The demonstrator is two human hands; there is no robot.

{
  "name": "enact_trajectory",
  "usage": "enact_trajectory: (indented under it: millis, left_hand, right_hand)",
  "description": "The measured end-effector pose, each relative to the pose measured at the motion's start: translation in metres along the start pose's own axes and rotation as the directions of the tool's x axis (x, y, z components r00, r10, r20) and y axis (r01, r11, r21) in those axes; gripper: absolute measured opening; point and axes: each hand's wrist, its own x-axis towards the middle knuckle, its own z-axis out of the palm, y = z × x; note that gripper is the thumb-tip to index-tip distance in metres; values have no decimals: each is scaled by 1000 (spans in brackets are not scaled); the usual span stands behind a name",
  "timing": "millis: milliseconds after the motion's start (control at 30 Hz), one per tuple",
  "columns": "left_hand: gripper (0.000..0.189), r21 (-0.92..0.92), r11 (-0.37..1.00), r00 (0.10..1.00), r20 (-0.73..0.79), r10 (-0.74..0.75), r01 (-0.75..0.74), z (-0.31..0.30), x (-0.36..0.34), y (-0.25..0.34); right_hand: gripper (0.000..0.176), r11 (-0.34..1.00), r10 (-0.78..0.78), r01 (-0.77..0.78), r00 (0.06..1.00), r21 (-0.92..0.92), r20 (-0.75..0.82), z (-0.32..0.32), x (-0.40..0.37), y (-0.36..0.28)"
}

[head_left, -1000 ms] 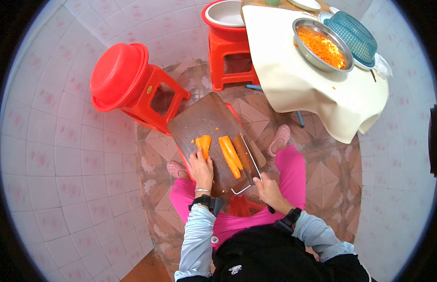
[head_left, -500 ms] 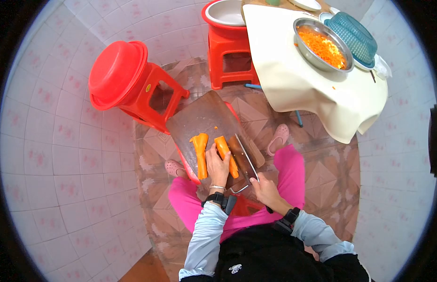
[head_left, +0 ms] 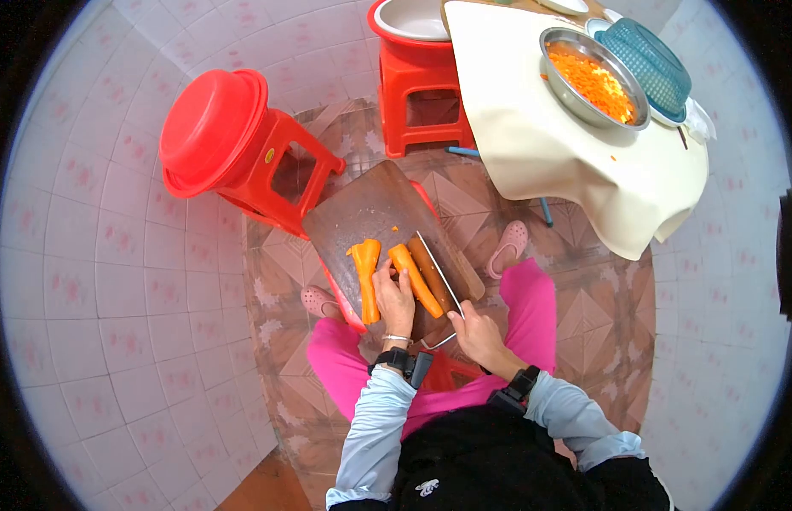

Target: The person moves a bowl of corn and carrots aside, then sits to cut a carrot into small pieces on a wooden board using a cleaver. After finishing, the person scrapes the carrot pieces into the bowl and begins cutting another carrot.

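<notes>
A peeled orange carrot piece (head_left: 423,287) lies slanted on the dark cutting board (head_left: 353,204). My left hand (head_left: 394,300) is at its left side, fingers bent, with the fingertips and thumb against its upper part. Left of that hand lies a second carrot piece (head_left: 368,285), ragged at its top end. In my right hand (head_left: 479,334) is a broad-bladed kitchen knife (head_left: 432,271); its blade stands along the right side of the slanted carrot, which mirrors orange in the metal. The handle is mostly hidden by the hand.
The board rests on a red stool between my knees. A red basin (head_left: 210,128) tops a red stool (head_left: 281,183) at left; another red stool (head_left: 423,102) bears a white basin. On the cloth-covered table (head_left: 507,102) stand a metal bowl (head_left: 575,100) of chopped carrot and a teal basket (head_left: 643,68).
The slanted carrot's lower end has swung a little to the right. The left hand has slid slightly left off its top, and the knife blade has turned more upright beside it.
</notes>
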Motion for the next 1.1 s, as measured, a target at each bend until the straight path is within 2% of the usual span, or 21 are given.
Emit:
enact_trajectory:
  millis: [133,200,233,300,667,1000,1100]
  left_hand:
    - [32,-85,991,995,1,-100,100,-6,1,13]
    - [27,-113,993,998,-51,26,-31,0,2,7]
    - [27,-116,993,998,-50,23,-29,3,2,5]
    - [23,-37,989,988,-63,140,-142,7,2,1]
    - [18,-1,989,980,-137,145,-147,17,-3,-1]
    - [18,41,985,975,-141,172,-168,19,-3,-4]
    - [18,21,988,979,-134,157,-155,18,-3,-2]
  right_hand:
    - [28,1000,-15,15,1000,0,-21,0,0,4]
    - [28,1000,-29,29,999,-10,-23,1,1,5]
    - [28,1000,-27,27,999,-6,-23,2,1,7]
    - [28,1000,-26,25,999,-6,-22,4,1,7]
    - [23,993,-96,90,992,-73,-81,-19,17,-29]
    - [21,981,-70,66,997,-181,-14,-11,23,-36]
    - [19,955,-86,90,996,-282,25,-3,27,-42]
